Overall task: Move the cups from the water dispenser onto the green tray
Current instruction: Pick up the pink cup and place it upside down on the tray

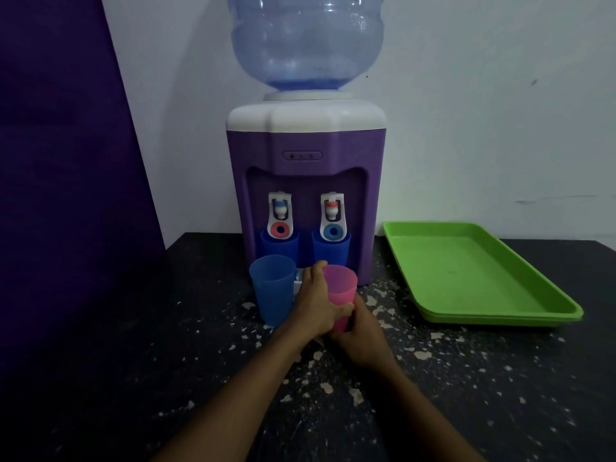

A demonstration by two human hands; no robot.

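Right of the hands, speckled black tabletop (pixel 450 378) lies open to the green plastic tray (pixel 563 315) (bare inside); a translucent blue cup (pixel 271 291) crowds their left.

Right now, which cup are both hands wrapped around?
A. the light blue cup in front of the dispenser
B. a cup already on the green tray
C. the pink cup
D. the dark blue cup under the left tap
C: both the left hand and the right hand clasp the pink cup, while the light blue cup stands untouched beside it and the green tray holds nothing.
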